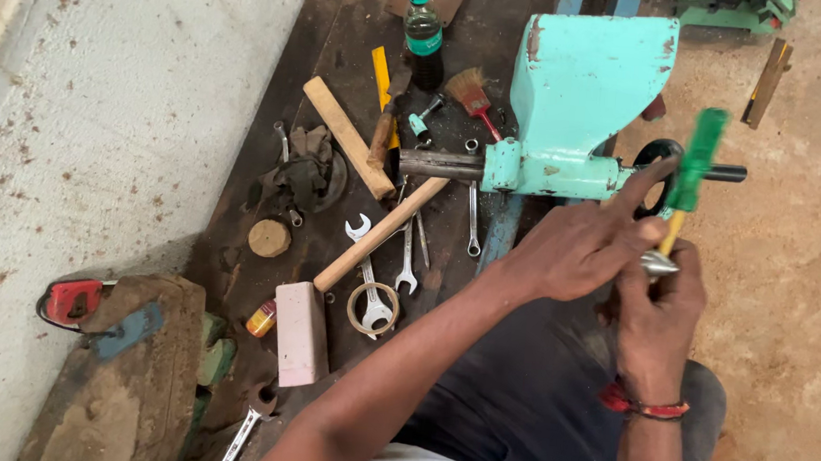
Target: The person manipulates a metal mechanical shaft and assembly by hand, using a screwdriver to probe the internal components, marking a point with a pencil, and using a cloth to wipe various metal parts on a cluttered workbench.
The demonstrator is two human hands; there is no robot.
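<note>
Both hands up in front of the turquoise painted metal machine housing (585, 89), just right of its round shaft stub. Right hand (657, 317) is wrapped around a small silvery pointed metal piece (657, 265), fingers curled tight on it from below. Left hand (575, 250) reaches across from the left and pinches the yellow shank of a green-handled tool (692, 167), index finger stretched toward the black ring on the machine.

Key relation: the tool's long axis runs near vertical, slightly tilted, green handle up (motion-blurred), tip down into the silvery piece. It sits directly between the two hands, right hand under, left hand beside and touching. Both equally close; right bears the piece.

Surface: dark, worn wooden bench (270, 203) to the left, littered with open-ended steel spanners (407, 259), a pale wooden mallet (341, 283), a roll of tape, a red-handled brush and a green-capped dark bottle (423, 37). White wall far left, sawdust-covered floor (797, 283) right.
</note>
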